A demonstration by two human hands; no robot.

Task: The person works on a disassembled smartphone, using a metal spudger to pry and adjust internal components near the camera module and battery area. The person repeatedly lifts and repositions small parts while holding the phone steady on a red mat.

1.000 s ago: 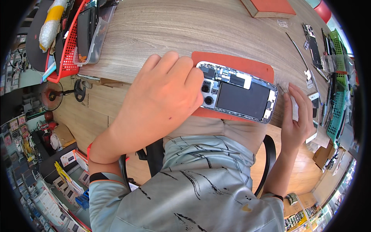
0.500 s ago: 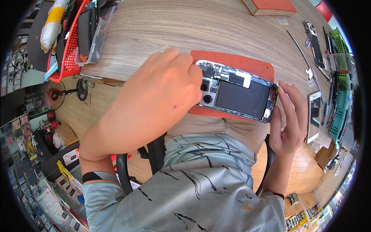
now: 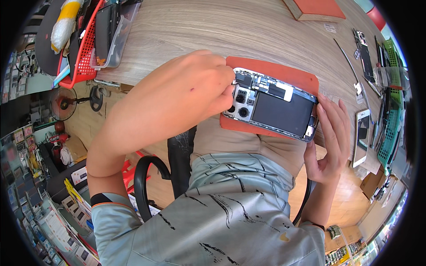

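Observation:
An opened phone (image 3: 284, 111) lies tilted over a red-orange mat (image 3: 270, 66), at the table's near edge. Its insides face up: camera lenses in a silver bracket (image 3: 242, 105) at the left end, a circuit board along the top side and a big black battery. My left hand (image 3: 202, 82) is closed at the camera end, its fingertips tucked out of sight, so whatever it pinches cannot be seen. At the opposite end my right hand (image 3: 330, 137) holds the phone, with fingers along the short edge and the thumb by the lower corner.
A red basket (image 3: 84, 62) and a clear plastic box (image 3: 120, 44) with phone parts stand at the left. To the right are a white phone (image 3: 361, 137), a bare phone frame (image 3: 364, 53), thin tools and a teal basket (image 3: 389, 133). A red book-like block (image 3: 315, 11) lies at the back.
My left hand has turned and drawn slightly back from the phone, so more of the camera bracket shows. My right hand keeps its place at the other end. The whole view has shifted a little.

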